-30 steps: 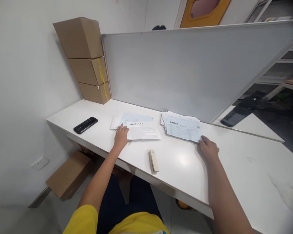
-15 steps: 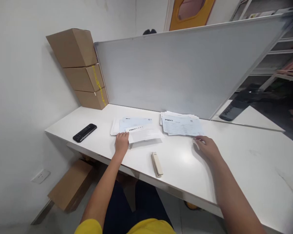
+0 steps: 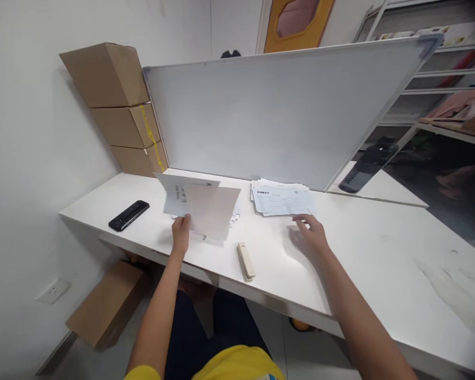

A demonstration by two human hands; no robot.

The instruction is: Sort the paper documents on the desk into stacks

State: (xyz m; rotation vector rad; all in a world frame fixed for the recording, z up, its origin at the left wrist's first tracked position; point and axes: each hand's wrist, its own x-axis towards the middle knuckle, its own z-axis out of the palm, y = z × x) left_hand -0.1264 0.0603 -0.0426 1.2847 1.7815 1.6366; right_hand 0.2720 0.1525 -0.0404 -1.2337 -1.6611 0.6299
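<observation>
My left hand (image 3: 181, 232) is closed on printed paper sheets (image 3: 211, 208), pinched at their near left part. They are raised and tilted above the desk, and they largely hide a left stack of papers (image 3: 236, 210). My right hand (image 3: 312, 230) is at the near edge of the right stack of papers (image 3: 283, 200), fingers bent and apart, with nothing seen in it; I cannot tell whether the fingertips touch the stack. Between the hands, closer to me, lies a cream stapler (image 3: 246, 261).
A black phone (image 3: 129, 215) lies on the white desk (image 3: 364, 253) at left. Stacked cardboard boxes (image 3: 121, 121) stand behind it, beside a whiteboard panel (image 3: 273, 116). A dark bottle (image 3: 366, 166) lies at far right. Another cardboard box (image 3: 105, 303) sits below the desk.
My left hand has lifted the sheets off the left stack and tilted them up. The right hand stays by the right stack's near edge. The whole view has shifted a little.
</observation>
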